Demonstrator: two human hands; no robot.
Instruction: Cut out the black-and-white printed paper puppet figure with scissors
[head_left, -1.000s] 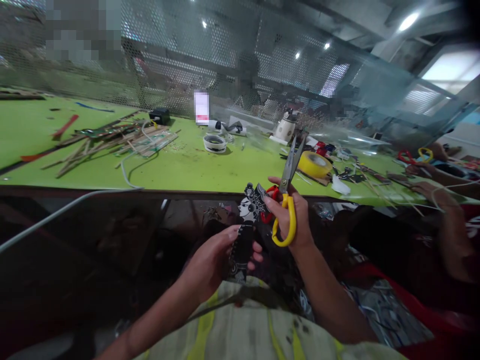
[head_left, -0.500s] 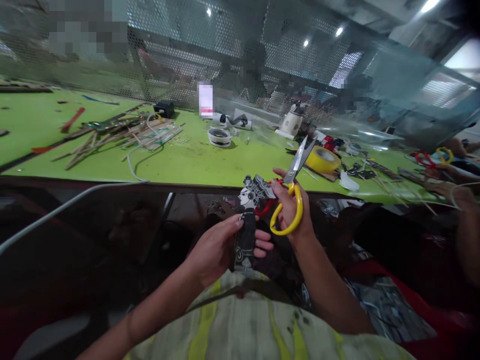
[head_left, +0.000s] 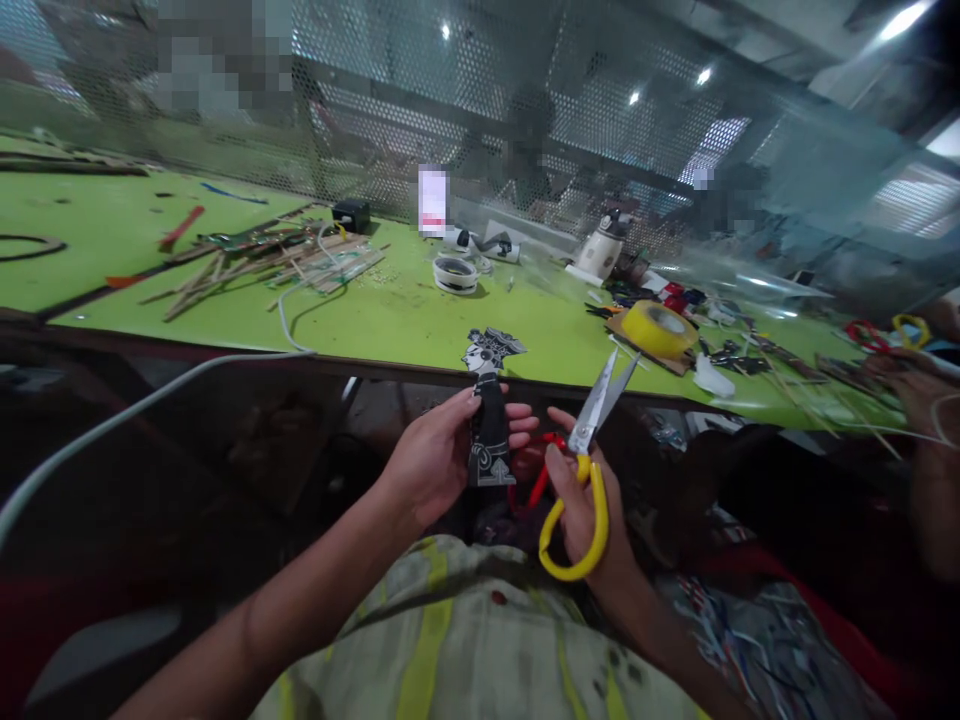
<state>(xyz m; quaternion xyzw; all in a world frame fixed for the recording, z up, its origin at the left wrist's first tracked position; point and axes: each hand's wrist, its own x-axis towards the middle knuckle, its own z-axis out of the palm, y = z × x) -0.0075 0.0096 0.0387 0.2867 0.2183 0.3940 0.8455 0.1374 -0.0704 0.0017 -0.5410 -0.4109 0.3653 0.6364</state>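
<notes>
My left hand [head_left: 439, 455] is closed on a black-and-white cutout figure [head_left: 493, 430], thumb over its front edge and fingers behind. The figure stands upright, showing a profile head with an ornate headdress and a dark body. To its right, my right hand [head_left: 589, 510] grips scissors [head_left: 596, 420], with one yellow handle loop and one red one. Their blades point up and stand apart, touching nothing. A small gap lies between the scissors and the cutout. Both hands are just in front of the green table's [head_left: 375, 320] near edge.
A pile of thin sticks [head_left: 217, 275] and a white cable [head_left: 187, 370] lie at left. A white tape roll [head_left: 454, 275] and a lit phone [head_left: 433, 200] stand mid-table. Yellow tape [head_left: 660, 330] sits at right, near another person's hand [head_left: 911, 375] by red-and-yellow scissors [head_left: 870, 335].
My right hand has lowered the scissors away from the cutout's headdress. My left hand has raised the cutout slightly, and its head is now fully visible against the table. The view has shifted a little.
</notes>
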